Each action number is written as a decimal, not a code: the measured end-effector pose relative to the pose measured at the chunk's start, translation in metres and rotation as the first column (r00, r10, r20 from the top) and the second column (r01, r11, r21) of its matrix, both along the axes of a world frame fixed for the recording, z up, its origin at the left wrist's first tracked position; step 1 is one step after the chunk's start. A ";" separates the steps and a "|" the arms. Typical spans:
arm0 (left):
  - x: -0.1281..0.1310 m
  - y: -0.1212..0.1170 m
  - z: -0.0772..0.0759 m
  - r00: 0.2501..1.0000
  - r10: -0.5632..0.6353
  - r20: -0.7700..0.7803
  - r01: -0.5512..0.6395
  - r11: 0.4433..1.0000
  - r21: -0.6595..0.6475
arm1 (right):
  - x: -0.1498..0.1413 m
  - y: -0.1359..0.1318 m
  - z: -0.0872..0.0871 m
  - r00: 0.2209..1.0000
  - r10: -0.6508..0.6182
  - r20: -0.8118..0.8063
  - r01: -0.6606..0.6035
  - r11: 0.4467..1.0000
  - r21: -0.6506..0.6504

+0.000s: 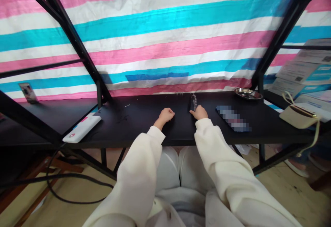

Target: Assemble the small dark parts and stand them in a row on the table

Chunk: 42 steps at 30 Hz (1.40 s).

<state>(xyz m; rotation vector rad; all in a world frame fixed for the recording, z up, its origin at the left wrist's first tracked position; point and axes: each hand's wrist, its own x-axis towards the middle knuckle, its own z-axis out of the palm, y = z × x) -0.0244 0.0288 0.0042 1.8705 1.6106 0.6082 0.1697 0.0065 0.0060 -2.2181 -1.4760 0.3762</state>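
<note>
My left hand (166,115) rests on the black table (144,123) with its fingers curled into a loose fist, and nothing shows in it. My right hand (199,112) lies a little to the right, fingers closed around the near end of a thin dark strip-like object (192,101) that carries small pale beads or bits. What exactly that object is stays too small to tell. Both arms wear white sleeves.
A white power bank (82,128) with a cable lies at the table's left. A blurred flat item (233,118) lies right of my hand, a small metal dish (248,93) behind it, a beige pouch (300,116) at far right. Black frame bars and a striped tarp stand behind.
</note>
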 end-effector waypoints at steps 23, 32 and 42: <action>0.078 -0.034 -0.012 0.881 0.012 -0.473 0.256 0.829 0.497 | 0.000 -0.005 -0.001 1.000 0.023 0.011 -0.024 0.998 0.052; 0.080 -0.027 -0.012 0.878 0.018 -0.479 0.269 0.810 0.522 | 0.002 0.000 -0.007 0.999 0.019 0.035 -0.022 0.997 0.067; 0.074 -0.016 -0.012 0.952 0.040 -0.304 0.122 0.860 0.495 | -0.001 -0.005 -0.005 0.996 0.004 0.084 -0.010 0.998 0.068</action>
